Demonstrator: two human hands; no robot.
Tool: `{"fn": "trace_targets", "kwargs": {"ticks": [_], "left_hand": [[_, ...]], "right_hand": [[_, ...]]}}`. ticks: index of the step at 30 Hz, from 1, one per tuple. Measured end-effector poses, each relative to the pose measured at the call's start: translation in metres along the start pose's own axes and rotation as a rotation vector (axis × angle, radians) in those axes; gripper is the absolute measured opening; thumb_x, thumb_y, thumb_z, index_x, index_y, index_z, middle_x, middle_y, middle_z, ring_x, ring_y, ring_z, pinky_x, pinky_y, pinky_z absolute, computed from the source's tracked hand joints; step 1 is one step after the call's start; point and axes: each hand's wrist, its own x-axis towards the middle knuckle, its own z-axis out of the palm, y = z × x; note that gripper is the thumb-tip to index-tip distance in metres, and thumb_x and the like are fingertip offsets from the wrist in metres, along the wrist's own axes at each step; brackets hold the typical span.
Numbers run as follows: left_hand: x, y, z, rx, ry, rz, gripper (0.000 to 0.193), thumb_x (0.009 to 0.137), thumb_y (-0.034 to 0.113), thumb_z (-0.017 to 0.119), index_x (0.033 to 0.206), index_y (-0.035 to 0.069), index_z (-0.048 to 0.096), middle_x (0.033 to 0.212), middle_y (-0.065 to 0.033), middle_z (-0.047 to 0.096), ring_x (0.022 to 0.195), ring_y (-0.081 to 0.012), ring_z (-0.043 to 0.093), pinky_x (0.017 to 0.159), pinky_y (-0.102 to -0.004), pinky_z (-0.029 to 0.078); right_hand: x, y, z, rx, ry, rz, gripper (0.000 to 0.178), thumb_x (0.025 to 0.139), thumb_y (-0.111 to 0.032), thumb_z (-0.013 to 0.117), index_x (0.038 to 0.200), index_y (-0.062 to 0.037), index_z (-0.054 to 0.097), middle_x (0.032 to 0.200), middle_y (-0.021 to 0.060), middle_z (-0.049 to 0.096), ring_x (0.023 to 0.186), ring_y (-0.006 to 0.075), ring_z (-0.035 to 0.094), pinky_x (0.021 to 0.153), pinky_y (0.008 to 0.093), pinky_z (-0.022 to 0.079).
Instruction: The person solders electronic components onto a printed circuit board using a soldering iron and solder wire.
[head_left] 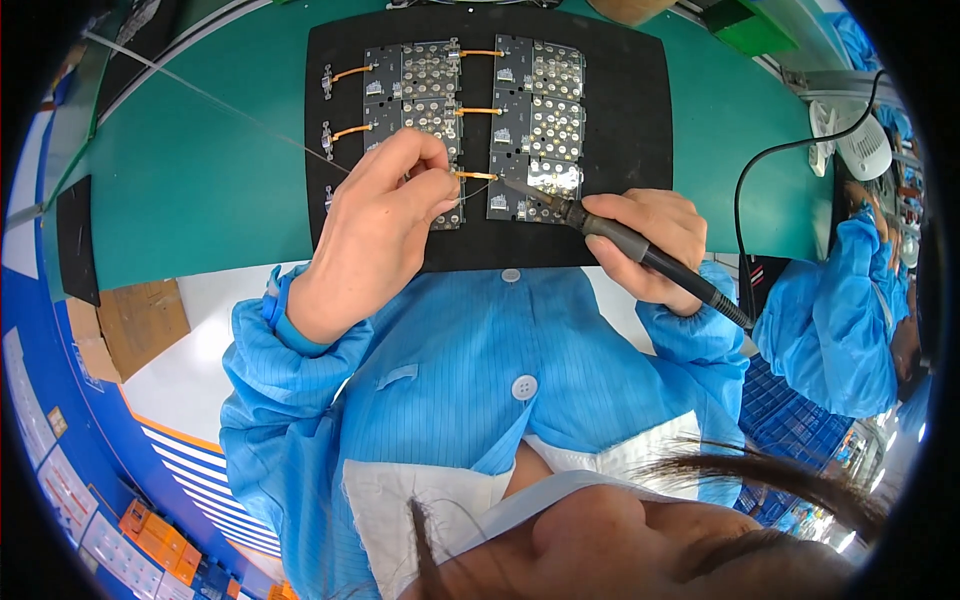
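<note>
My right hand (660,228) is wrapped round a soldering iron (622,238), its tip against or just over the near circuit board (508,202) of the right column. Between the fingertips of my left hand (372,218) is a thin solder wire (474,191), its end reaching toward the iron's tip. Close to that tip an orange lead (476,176) meets the board's edge. Whether the tip touches the joint cannot be made out. Another column of boards (383,85) lies to the left, its near part hidden behind my left hand. Small metal connectors (327,138) sit on the outer ends of its orange leads.
The boards rest on a black mat (625,110) over a green table (200,180). A long thin strand (220,107) runs from the far left toward my left hand. The iron's black cable (745,180) loops at right. A co-worker's blue sleeve (835,310) is beyond it.
</note>
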Motion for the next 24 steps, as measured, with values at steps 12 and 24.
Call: {"fn": "trace_targets", "kwargs": {"ticks": [12,24], "left_hand": [[0.01,0.0,0.004,-0.014,-0.029,-0.005,0.016,0.076,-0.012,0.063,0.085,-0.002,0.056,0.093,-0.0121,0.049,0.073,-0.0275,0.057,0.064,-0.0358,0.047],[0.016,-0.011,0.015,-0.003,-0.01,0.023,0.018,0.08,-0.008,0.062,0.093,0.0,0.052,0.095,-0.0133,0.048,0.078,-0.0336,0.059,0.064,-0.0397,0.047]], "right_hand": [[-0.002,0.004,0.003,0.022,0.024,-0.007,0.025,0.075,-0.013,0.073,0.092,0.0049,0.068,0.067,0.0122,0.066,0.053,0.0224,0.063,0.048,0.0293,0.048],[-0.002,0.005,0.001,0.028,0.004,-0.012,0.025,0.075,-0.013,0.073,0.091,0.0053,0.068,0.066,0.0121,0.065,0.052,0.0221,0.063,0.047,0.0294,0.047]]}}
